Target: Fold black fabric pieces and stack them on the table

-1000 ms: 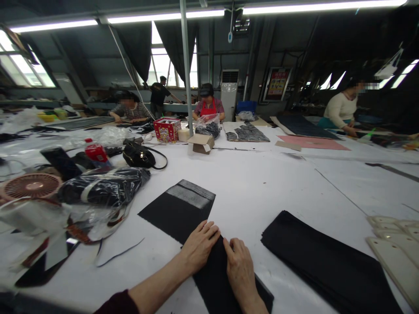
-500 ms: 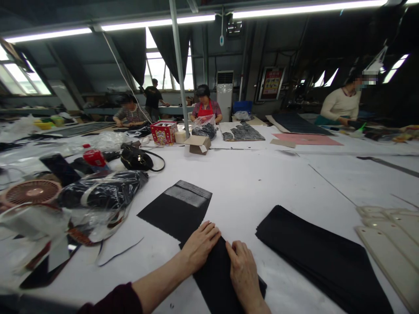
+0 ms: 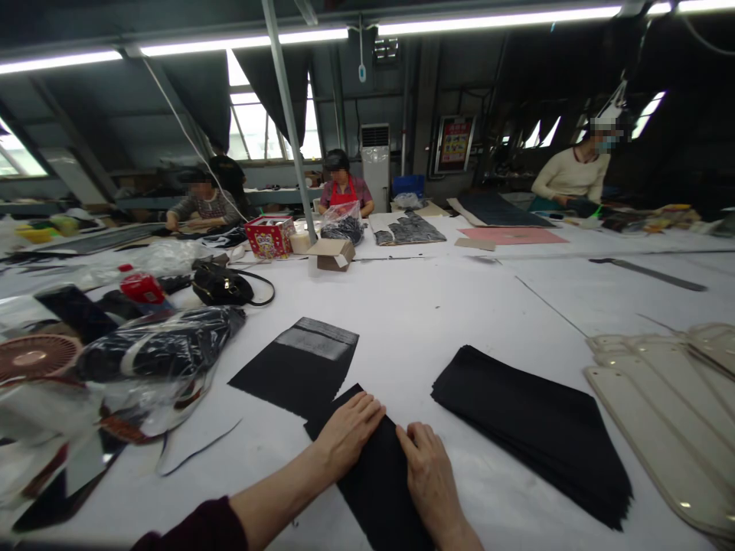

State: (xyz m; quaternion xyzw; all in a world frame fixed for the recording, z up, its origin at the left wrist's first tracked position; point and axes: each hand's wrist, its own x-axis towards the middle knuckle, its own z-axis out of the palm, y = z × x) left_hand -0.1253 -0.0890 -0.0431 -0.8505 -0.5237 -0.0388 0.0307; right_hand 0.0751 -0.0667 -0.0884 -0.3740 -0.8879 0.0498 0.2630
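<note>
My left hand (image 3: 347, 432) lies flat with fingers together on the top end of a black fabric piece (image 3: 376, 482) on the white table (image 3: 436, 306). My right hand (image 3: 428, 474) rests flat on the same piece just to the right. Behind it lies another black fabric piece (image 3: 298, 363) with a grey band at its far end. A stack of black fabric pieces (image 3: 531, 425) sits to the right.
Beige templates (image 3: 660, 398) lie at the right edge. Plastic-wrapped dark goods (image 3: 155, 348), a small fan (image 3: 34, 356), a red-capped bottle (image 3: 138, 287) and a black handbag (image 3: 221, 285) crowd the left. A steel post (image 3: 287, 122) and a cardboard box (image 3: 333, 252) stand mid-table. Other people work at the far side.
The view has swung to the right, so everything sits further left in the frame. Both hands stay flat on the black fabric piece.
</note>
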